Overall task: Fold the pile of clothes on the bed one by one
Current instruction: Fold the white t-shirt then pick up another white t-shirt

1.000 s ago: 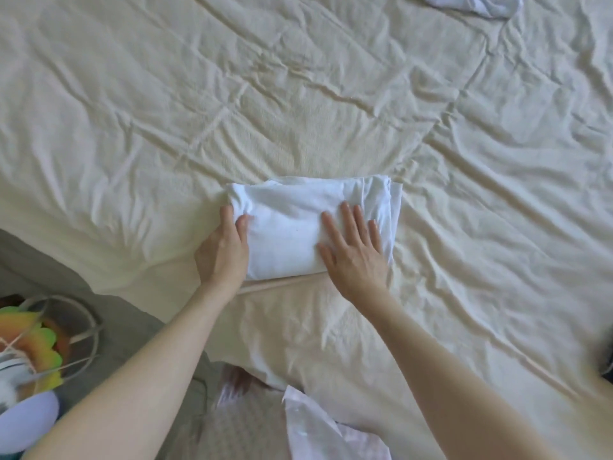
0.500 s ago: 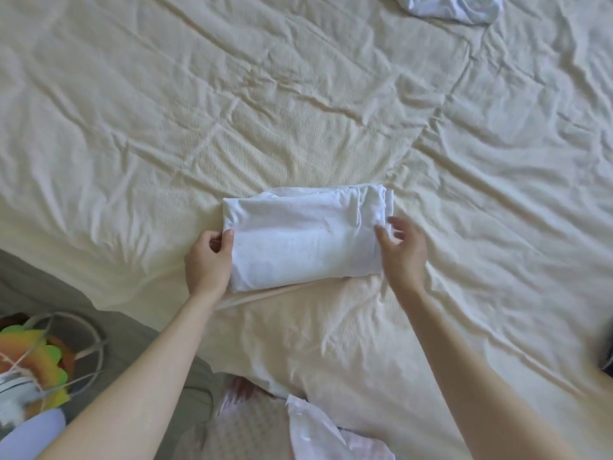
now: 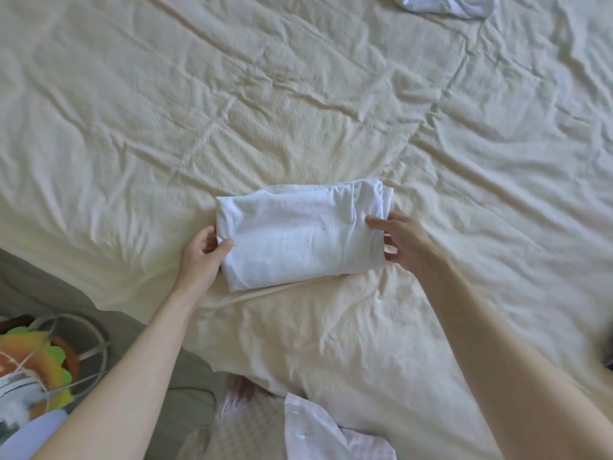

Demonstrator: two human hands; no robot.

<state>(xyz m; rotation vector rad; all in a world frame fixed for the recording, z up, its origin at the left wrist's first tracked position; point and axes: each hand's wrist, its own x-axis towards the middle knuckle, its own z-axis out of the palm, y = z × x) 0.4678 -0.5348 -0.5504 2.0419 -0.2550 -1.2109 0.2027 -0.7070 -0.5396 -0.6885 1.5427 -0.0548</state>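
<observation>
— Evidently one garment is nearly finished: the white garment (image 3: 303, 235), folded into a compact rectangle, is seen lying near the front edge of the bed (image 3: 232, 104).

— And how is it being held?

— Its left end is pinched by the left hand (image 3: 202, 252), thumb on top; its right end is gripped by the right hand (image 3: 403, 242), thumb on top, fingers tucked beneath. Either a last fold or a lift away is judged likely.

— What is left?

— Another white garment (image 3: 444, 3), unfolded, is pictured at the far edge. Pale patterned cloth (image 3: 315, 433) is glimpsed at the near edge; whether it belongs to the pile cannot be told.
</observation>
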